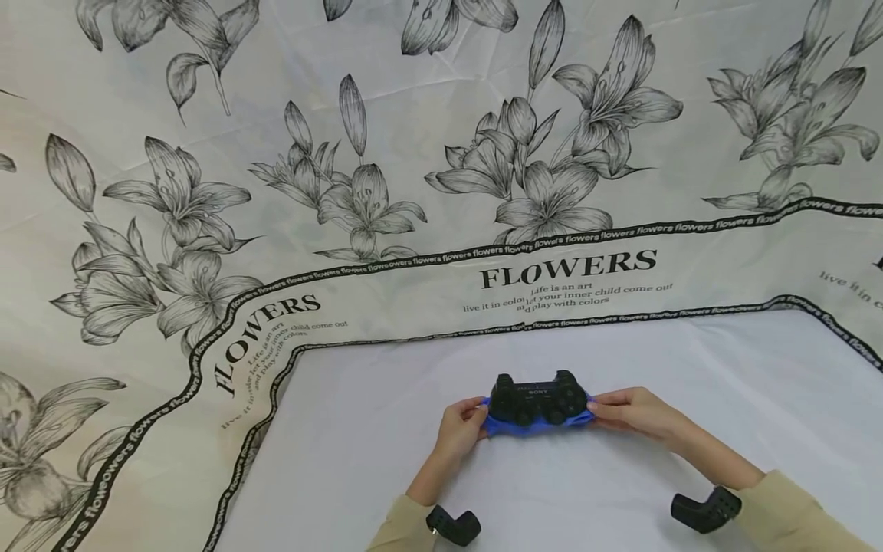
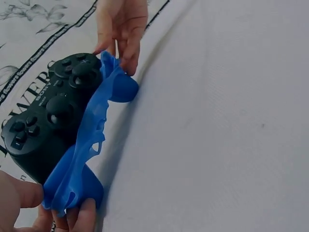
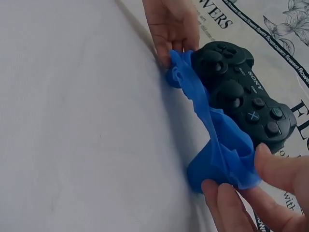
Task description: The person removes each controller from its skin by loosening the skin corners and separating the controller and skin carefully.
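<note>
A black Sony game controller sits partly inside a stretchy blue silicone sleeve, its buttons and thumbsticks facing up. The sleeve covers the handle ends, while the controller's upper face stays bare. At the sleeve's left end, my left hand pinches the blue edge between thumb and fingers. My right hand grips the other end the same way, thumb on top and fingers beneath, as the right wrist view shows. The controller's underside is hidden.
A white cloth with a black printed border covers the table. Behind it hangs fabric with lily drawings and lettering. Black wrist mounts sit at both beige sleeve cuffs.
</note>
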A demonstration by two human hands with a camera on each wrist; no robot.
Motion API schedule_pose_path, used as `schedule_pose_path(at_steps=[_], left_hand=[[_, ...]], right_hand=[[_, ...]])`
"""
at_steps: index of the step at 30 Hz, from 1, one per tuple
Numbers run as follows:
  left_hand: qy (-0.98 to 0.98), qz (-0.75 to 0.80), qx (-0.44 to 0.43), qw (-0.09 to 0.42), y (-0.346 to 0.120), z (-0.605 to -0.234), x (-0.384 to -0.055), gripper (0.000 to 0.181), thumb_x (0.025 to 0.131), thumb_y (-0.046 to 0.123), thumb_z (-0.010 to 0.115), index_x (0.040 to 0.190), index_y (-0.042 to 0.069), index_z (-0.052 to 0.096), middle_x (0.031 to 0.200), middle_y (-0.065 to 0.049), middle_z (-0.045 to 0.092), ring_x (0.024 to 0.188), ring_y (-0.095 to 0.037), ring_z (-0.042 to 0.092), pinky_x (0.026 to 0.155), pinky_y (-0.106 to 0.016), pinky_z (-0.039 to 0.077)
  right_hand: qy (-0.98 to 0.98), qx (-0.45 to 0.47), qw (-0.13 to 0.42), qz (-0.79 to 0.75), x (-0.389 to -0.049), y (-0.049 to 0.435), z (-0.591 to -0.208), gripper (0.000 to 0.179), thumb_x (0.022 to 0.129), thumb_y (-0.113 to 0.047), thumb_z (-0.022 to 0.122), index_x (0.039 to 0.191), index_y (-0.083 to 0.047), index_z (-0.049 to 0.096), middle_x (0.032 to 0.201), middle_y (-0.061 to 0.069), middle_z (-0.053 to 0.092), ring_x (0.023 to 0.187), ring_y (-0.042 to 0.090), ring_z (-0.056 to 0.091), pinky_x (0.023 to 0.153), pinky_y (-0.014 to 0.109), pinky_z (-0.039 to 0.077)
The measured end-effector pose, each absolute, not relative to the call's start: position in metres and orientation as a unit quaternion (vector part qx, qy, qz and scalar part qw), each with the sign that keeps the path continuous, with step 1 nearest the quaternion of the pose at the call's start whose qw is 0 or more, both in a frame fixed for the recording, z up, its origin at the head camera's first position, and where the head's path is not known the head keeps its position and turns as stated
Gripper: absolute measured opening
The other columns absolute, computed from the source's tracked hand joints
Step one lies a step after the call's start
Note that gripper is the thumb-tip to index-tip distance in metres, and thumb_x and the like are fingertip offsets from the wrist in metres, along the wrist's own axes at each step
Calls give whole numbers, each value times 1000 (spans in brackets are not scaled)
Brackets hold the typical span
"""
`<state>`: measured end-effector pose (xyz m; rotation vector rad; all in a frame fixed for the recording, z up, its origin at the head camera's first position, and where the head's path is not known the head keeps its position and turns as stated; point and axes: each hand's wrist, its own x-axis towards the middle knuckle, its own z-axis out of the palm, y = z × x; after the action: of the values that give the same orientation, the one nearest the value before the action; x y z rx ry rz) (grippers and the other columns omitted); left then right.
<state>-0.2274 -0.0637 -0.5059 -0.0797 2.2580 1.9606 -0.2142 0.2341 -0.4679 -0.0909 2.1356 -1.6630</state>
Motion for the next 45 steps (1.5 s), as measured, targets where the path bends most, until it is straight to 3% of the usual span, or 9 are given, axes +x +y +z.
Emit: schedule_pose_path(at_steps=[6, 11, 16, 23, 29, 34, 39, 42, 45], left_hand=[[760, 641, -29, 99, -60, -504, -229, 30, 97, 8, 52, 123, -8, 58, 85, -4, 57, 66, -7, 55, 60, -22, 56], [719, 676, -50, 152, -60, -497, -231, 36, 99, 5, 48, 131, -11, 50, 101, -13, 64, 67, -8, 61, 70, -31, 59], [703, 687, -71, 172, -60, -495, -233, 38, 100, 8, 48, 133, -9, 49, 101, -11, 67, 65, -6, 59, 67, -25, 57], [690, 704, -54, 162, -59, -494, -233, 35, 100, 8, 47, 129, -11, 51, 83, -2, 61, 60, -5, 56, 54, -15, 46], [713, 685, -38, 144, -57, -492, -232, 36, 95, 2, 49, 128, -12, 51, 89, -6, 66, 57, -5, 59, 48, -14, 38], [752, 653, -20, 86, -50, -494, -235, 37, 86, -4, 52, 122, -12, 56, 89, -10, 65, 60, -6, 58, 53, -21, 51], [766, 642, -11, 24, -48, -497, -240, 33, 83, -3, 55, 116, -7, 63, 92, -10, 61, 75, -9, 54, 64, -23, 55], [764, 644, -13, 30, -52, -499, -240, 31, 88, -1, 53, 117, -6, 63, 95, -11, 61, 77, -10, 54, 66, -23, 55], [756, 653, -6, 46, -56, -501, -240, 31, 93, 1, 50, 121, -10, 59, 92, -11, 61, 69, -8, 55, 60, -21, 52]], right_hand=[[748, -19, 230, -622, -217, 235, -467, 49, 91, -13, 64, 124, 21, 49, 101, 4, 71, 91, 14, 71, 81, 27, 56], [758, 19, 233, -609, -221, 230, -461, 43, 88, -8, 65, 118, 21, 54, 95, 5, 72, 86, 14, 71, 77, 25, 57], [765, 66, 220, -602, -224, 222, -455, 36, 81, -4, 63, 106, 21, 58, 79, 5, 72, 73, 12, 70, 69, 22, 57], [799, 79, 207, -560, -232, 216, -450, 15, 73, -9, 59, 81, 3, 66, 68, 2, 68, 63, 10, 68, 63, 22, 57], [828, 65, 218, -512, -238, 219, -446, 10, 73, -11, 60, 75, -3, 65, 67, 0, 66, 60, 8, 65, 59, 20, 55], [824, 53, 227, -517, -238, 222, -446, 11, 73, -7, 58, 77, 0, 65, 66, 1, 64, 60, 8, 64, 59, 20, 55], [787, 26, 240, -568, -231, 223, -450, 7, 77, -5, 56, 76, -3, 63, 68, 2, 66, 61, 8, 65, 61, 18, 55], [765, -2, 259, -590, -227, 226, -453, 6, 85, -8, 58, 82, -3, 61, 75, 1, 68, 67, 6, 66, 64, 18, 55], [750, -31, 276, -600, -225, 230, -455, 14, 93, -16, 58, 93, -2, 58, 87, 1, 68, 79, 7, 68, 70, 19, 56]])
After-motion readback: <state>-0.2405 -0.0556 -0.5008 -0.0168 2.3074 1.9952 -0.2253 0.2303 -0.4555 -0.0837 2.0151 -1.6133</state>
